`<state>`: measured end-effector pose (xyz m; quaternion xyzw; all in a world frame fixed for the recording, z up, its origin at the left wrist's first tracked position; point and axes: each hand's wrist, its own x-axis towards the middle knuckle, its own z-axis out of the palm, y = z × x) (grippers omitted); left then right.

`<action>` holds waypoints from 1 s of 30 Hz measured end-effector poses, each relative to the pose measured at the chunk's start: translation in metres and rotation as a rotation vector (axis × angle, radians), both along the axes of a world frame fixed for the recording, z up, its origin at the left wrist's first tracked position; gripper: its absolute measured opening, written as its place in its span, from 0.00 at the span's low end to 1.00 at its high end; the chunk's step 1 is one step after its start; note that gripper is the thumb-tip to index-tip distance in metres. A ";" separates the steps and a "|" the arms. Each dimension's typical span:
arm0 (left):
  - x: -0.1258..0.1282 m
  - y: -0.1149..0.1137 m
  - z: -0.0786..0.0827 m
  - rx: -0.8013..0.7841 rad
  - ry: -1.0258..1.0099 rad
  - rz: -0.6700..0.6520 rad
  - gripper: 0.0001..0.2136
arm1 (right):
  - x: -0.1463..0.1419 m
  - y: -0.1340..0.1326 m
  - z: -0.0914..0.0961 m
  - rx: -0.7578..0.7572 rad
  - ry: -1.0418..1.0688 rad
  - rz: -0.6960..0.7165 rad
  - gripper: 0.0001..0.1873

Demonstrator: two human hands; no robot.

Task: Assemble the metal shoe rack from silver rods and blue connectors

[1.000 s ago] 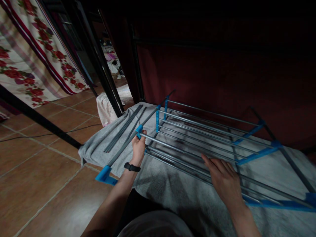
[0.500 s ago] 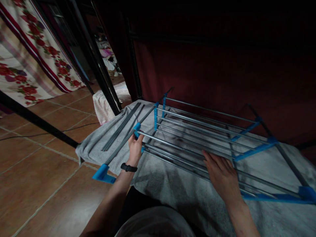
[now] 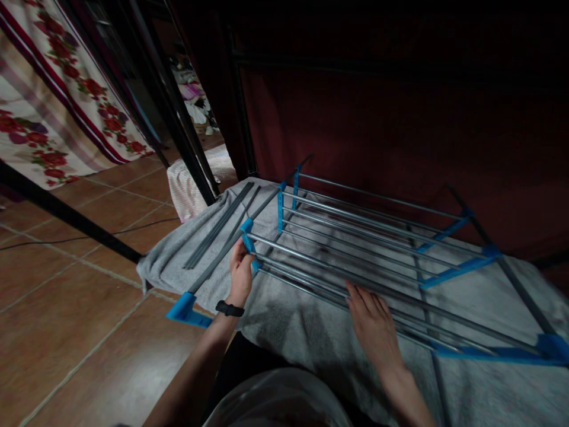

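Observation:
A rack of grey metal rods (image 3: 311, 257) with blue plastic joints lies across a grey cloth (image 3: 288, 332). My left hand (image 3: 240, 276), with a black band at the wrist, has its fingers closed on a blue plastic bracket (image 3: 248, 235) at the rack's near left. Rods run rightward from that bracket to a blue end piece (image 3: 553, 350). My right hand (image 3: 372, 320) lies on the near rods, its fingers stretched out and close together. At the lower left, a blue corner piece (image 3: 183, 308) caps the side tube.
Several loose grey tubes (image 3: 217, 228) lie on the cloth left of the rack. A dark red panel (image 3: 377, 136) stands behind. Black metal posts (image 3: 178, 112) rise at the left, above a tiled floor (image 3: 98, 320). A flowered curtain (image 3: 62, 77) hangs farther back.
My right hand has shifted left and slightly nearer along the rods. My left hand stays at the bracket, its fingers slightly lower. The rack has hardly moved.

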<state>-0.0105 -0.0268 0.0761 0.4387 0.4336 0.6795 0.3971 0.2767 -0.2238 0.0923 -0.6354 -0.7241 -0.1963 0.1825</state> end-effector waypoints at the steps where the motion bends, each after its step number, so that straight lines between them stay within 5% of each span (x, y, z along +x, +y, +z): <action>1: -0.001 0.001 -0.002 -0.003 -0.015 -0.007 0.19 | 0.002 0.002 -0.001 -0.015 0.001 0.000 0.29; 11: -0.012 0.011 -0.030 0.024 -0.001 -0.118 0.24 | 0.008 0.004 -0.004 -0.111 0.031 -0.010 0.31; 21: -0.013 0.000 -0.024 0.067 0.298 -0.030 0.25 | 0.013 0.004 -0.009 -0.122 0.043 -0.034 0.32; 30: -0.012 0.001 -0.046 0.095 0.394 0.028 0.30 | 0.014 0.005 -0.010 -0.132 0.056 -0.022 0.30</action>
